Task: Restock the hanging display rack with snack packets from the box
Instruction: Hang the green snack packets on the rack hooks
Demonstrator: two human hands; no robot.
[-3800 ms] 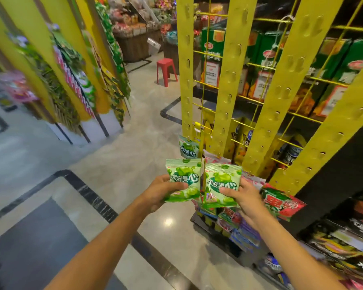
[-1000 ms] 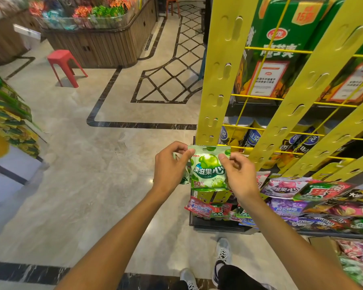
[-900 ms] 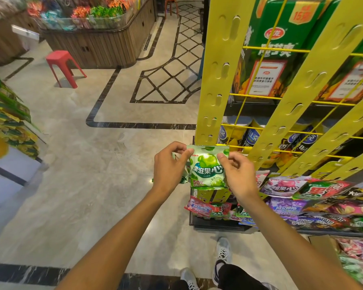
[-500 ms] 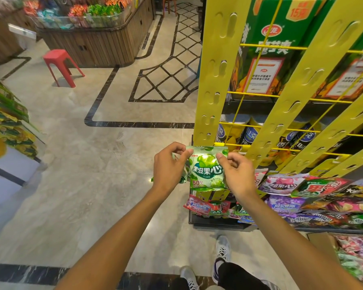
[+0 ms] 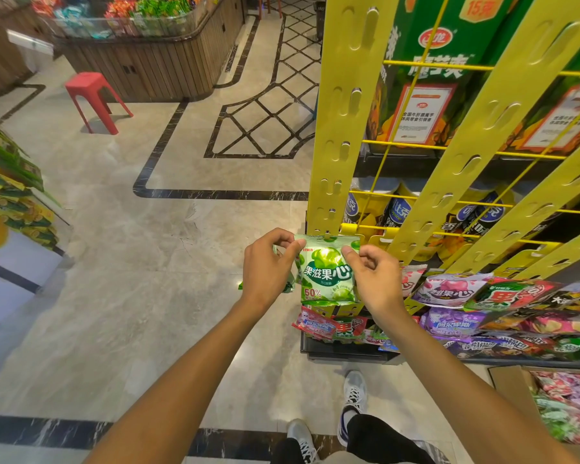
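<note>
Left hand (image 5: pixel 271 266): we pinch the packet's upper left corner between thumb and forefinger; a second green packet (image 5: pixel 287 285) looks tucked under the other curled fingers, though most of it is hidden.
Right hand (image 5: pixel 371 279): thumb and forefinger clamp the upper right corner, the other fingers curled loosely behind.
Packet (image 5: pixel 328 274): green, held upright between both hands, its top edge right at the lowest hook of the nearest strip (image 5: pixel 340 135); we cannot tell whether the hook is through the hole yet.
Handling: we judge it light, soft and crinkly, its film likely slick. The flat sealed top edge is the place to hold it, either side of the hang hole, so the hole stays taut and open for the hook.
Box (image 5: pixel 529 400): at our lower right, near our shoes (image 5: pixel 354 395), with more packets inside.
Hung packets (image 5: pixel 446 291): purple, red and pink ones crowd just beside and below the green one; they could snag it.
Behind the strips: a yellow wire grid (image 5: pixel 412 145) with tubs (image 5: pixel 395 209) and green cartons (image 5: pixel 436 38).
Farther off: a red stool (image 5: pixel 92 98) and a wooden counter (image 5: pixel 154 65), well apart.
</note>
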